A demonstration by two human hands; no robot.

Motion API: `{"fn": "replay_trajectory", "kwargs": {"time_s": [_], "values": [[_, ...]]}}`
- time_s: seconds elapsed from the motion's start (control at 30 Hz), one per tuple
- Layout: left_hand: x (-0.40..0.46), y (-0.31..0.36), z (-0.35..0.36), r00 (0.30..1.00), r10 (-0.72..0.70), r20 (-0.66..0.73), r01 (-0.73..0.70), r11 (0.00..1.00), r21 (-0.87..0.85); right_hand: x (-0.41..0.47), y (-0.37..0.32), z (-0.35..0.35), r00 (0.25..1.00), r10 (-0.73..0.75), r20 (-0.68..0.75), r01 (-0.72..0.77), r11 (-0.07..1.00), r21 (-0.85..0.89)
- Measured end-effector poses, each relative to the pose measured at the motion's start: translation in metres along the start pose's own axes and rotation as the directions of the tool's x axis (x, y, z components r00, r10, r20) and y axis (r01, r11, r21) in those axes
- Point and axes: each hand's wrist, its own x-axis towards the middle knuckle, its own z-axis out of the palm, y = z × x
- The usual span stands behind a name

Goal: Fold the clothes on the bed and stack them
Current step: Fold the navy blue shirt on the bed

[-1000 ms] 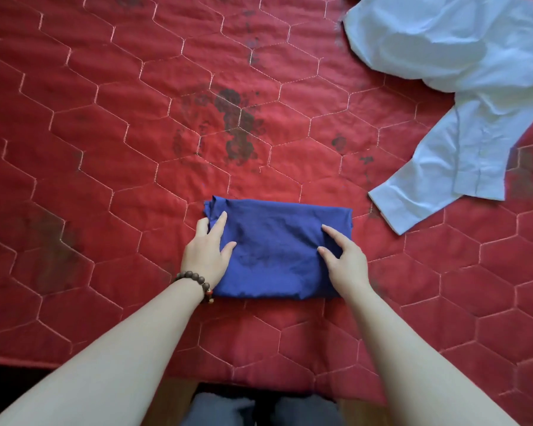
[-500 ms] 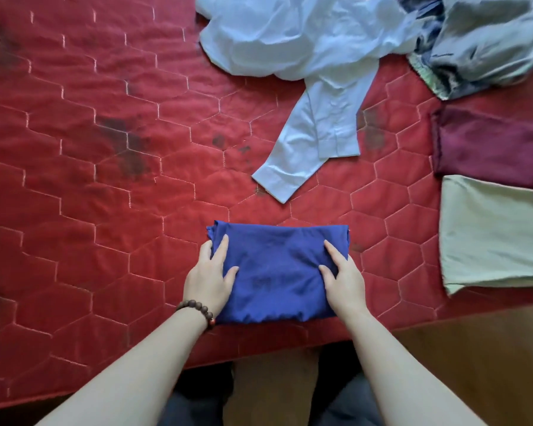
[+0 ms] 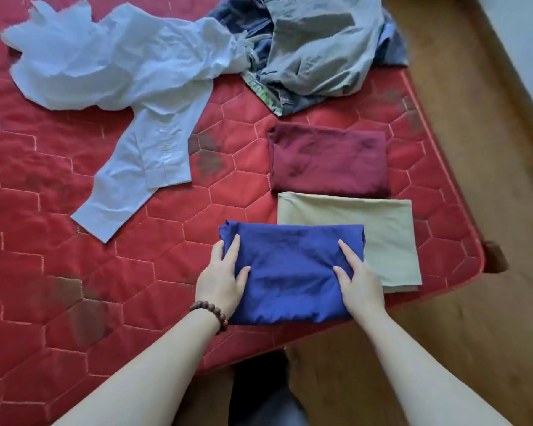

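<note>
A folded blue garment is held at both ends, near the bed's front edge. My left hand grips its left end and my right hand grips its right end. Its right part overlaps the left side of a folded beige garment. Behind the beige one lies a folded maroon garment. An unfolded white shirt is spread at the back left, one sleeve stretching toward me. A crumpled grey and dark pile of clothes lies at the back right.
The red quilted mattress ends in a corner at the right, with wooden floor beyond it. A beaded bracelet is on my left wrist. My legs show below the bed's front edge.
Both hands have carried the blue garment to the right, so it now overlaps the beige one. The view has swung right, bringing the maroon and beige folded garments and the bed's corner fully into sight.
</note>
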Motion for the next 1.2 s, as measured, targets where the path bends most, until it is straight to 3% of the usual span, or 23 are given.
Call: {"fn": "replay_trajectory", "kwargs": {"time_s": [0.37, 0.57, 0.67, 0.77, 0.93, 1.0, 1.07, 1.1, 1.13, 1.2], "values": [[0.162, 0.119, 0.016, 0.980, 0.168, -0.110, -0.169, 0.986, 0.009, 0.187, 0.009, -0.087, 0.983, -0.091, -0.159, 0.094, 0.996, 0.007], [0.236, 0.128, 0.038, 0.965, 0.208, -0.159, -0.210, 0.978, 0.002, 0.265, 0.004, -0.084, 0.972, -0.126, -0.200, 0.132, 0.991, 0.017], [0.261, 0.121, 0.048, 0.970, 0.217, -0.106, -0.222, 0.975, -0.032, 0.284, 0.009, -0.075, 0.965, -0.133, -0.225, 0.146, 0.988, 0.042], [0.272, 0.111, 0.054, 0.978, 0.204, -0.036, -0.205, 0.978, -0.035, 0.292, 0.018, -0.066, 0.974, -0.118, -0.194, 0.125, 0.992, 0.023], [0.277, 0.114, 0.052, 0.942, 0.312, -0.122, -0.326, 0.936, -0.129, 0.301, 0.021, -0.063, 0.934, -0.117, -0.338, 0.139, 0.989, 0.042], [0.277, 0.119, 0.050, 0.960, 0.271, -0.063, -0.278, 0.951, -0.137, 0.302, 0.020, -0.061, 0.942, -0.109, -0.317, 0.123, 0.992, 0.024], [0.273, 0.123, 0.047, 0.980, 0.195, -0.036, -0.196, 0.980, -0.039, 0.298, 0.017, -0.060, 0.946, -0.052, -0.321, 0.031, 0.997, -0.070], [0.269, 0.126, 0.046, 0.980, 0.173, -0.098, -0.167, 0.984, 0.067, 0.296, 0.013, -0.060, 0.924, -0.056, -0.379, -0.013, 0.984, -0.178], [0.265, 0.130, 0.045, 0.960, 0.195, -0.202, -0.160, 0.971, 0.176, 0.292, 0.004, -0.058, 0.890, -0.111, -0.441, -0.018, 0.960, -0.278], [0.262, 0.146, 0.047, 0.867, 0.367, -0.336, -0.268, 0.913, 0.306, 0.287, -0.022, -0.043, 0.826, -0.334, -0.455, 0.159, 0.912, -0.379]]}}
